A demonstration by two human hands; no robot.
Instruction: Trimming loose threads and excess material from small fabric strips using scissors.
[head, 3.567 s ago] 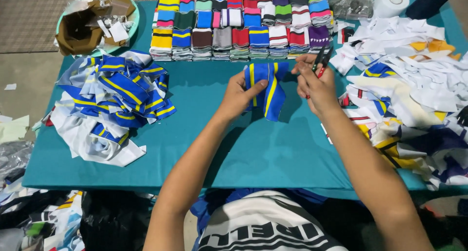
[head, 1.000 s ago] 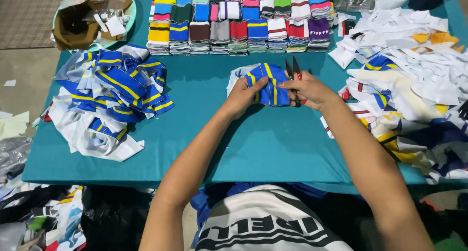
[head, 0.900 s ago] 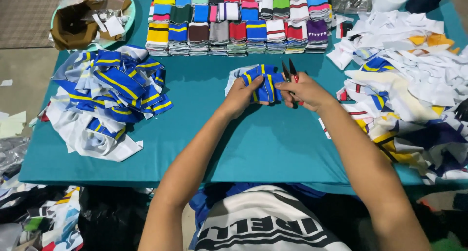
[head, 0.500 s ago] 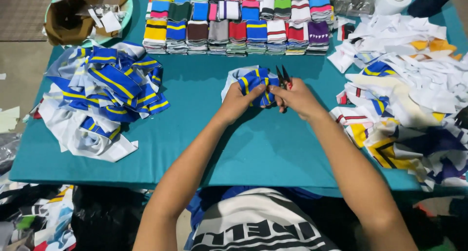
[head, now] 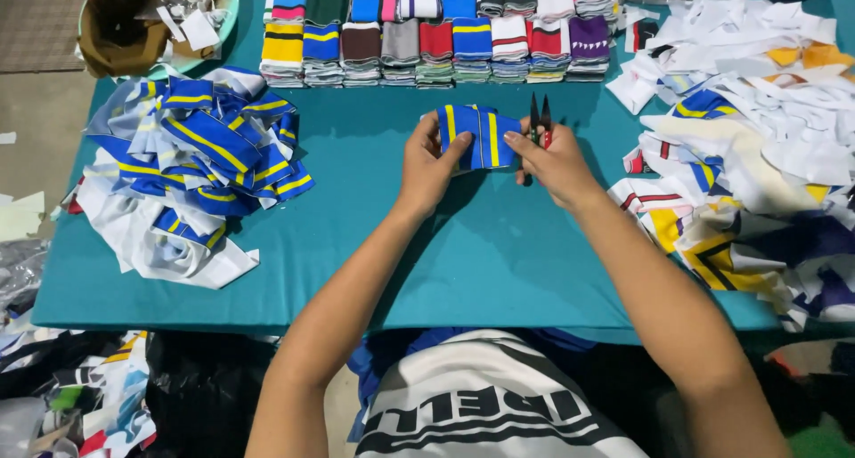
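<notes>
Seen from above, two bare hands meet at the centre of a teal worktop (head: 499, 271). The left hand (head: 429, 164) and right hand (head: 554, 160) each pinch one side of a folded blue fabric piece with yellow stripes (head: 476, 136). The right grip is also closed around small black thread snips (head: 540, 124), blades pointing up. Stacked colourful folded pieces (head: 436, 31) line the top; a blue-yellow fabric pile (head: 200, 151) lies left, white scraps (head: 757, 146) right.
</notes>
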